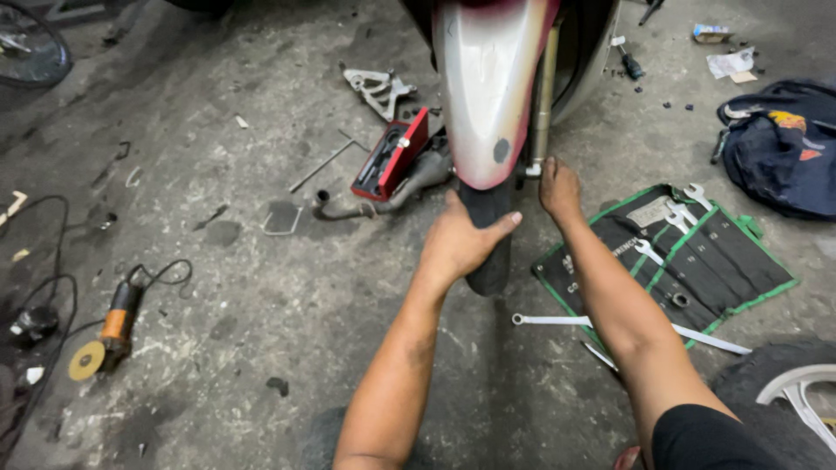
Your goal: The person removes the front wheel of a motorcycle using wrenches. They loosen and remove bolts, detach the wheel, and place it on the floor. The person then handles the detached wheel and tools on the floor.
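Note:
A motorcycle's front end stands before me on the concrete floor: a silver-and-maroon front fender (484, 87) over a black front tyre (488, 252). My left hand (461, 239) rests against the tyre's left side, thumb hooked over the tread just under the fender tip. My right hand (558, 187) reaches to the lower end of the right fork leg (544, 96), fingers at its bottom near the axle. Whether that hand holds a small part is hidden.
A green-edged black wrench roll (697, 261) with several spanners lies right of the tyre, with a long spanner (627, 324) beside it. A red tool case (392, 155), exhaust pipe (396, 196), metal bracket (380, 87) lie left. An angle grinder (109, 331) and a dark bag (784, 144) sit further out.

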